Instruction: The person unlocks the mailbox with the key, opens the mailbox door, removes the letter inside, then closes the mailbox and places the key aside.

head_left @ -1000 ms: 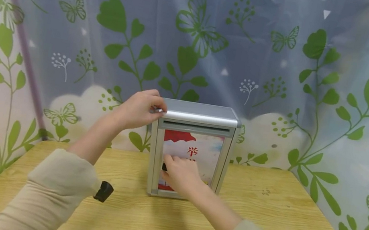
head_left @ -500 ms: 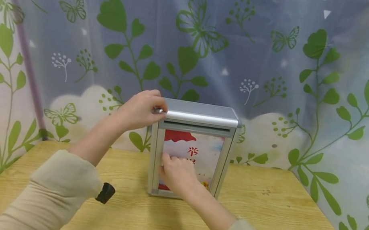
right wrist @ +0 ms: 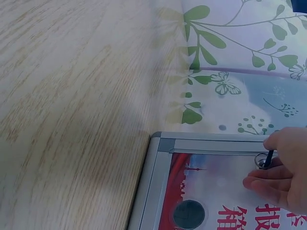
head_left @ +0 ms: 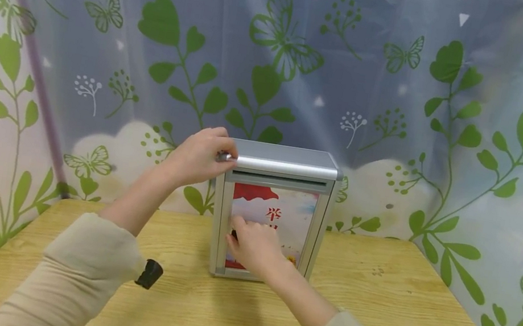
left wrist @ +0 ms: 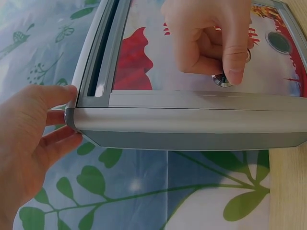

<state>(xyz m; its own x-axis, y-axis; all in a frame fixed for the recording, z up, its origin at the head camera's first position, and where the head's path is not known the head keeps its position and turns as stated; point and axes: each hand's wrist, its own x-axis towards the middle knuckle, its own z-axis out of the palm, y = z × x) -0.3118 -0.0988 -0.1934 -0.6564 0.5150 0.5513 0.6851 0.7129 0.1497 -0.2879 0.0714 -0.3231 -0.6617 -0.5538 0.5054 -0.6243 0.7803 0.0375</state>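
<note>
A silver metal drop box (head_left: 286, 155) stands upright on the table, with a slot near its top and a printed poster (head_left: 297, 209) behind its front frame. My left hand (head_left: 197, 158) grips its upper left corner, thumb on the front side and fingers behind in the left wrist view (left wrist: 29, 129). At the left part of the front, my right hand (head_left: 255, 245) pinches a black-headed key (right wrist: 269, 158) with a metal ring (right wrist: 261, 161). The key is at a round lock (left wrist: 222, 81), partly hidden by the fingers.
The box rests on a wood-grain table (head_left: 372, 308), near its back edge. Behind it hangs a curtain (head_left: 292, 104) printed with leaves and butterflies. A dark round window (right wrist: 188, 214) sits low on the box front.
My right hand twists slightly at the lock; the black key head goes out of sight half a second ago and shows again now. My left hand stays on the corner.
</note>
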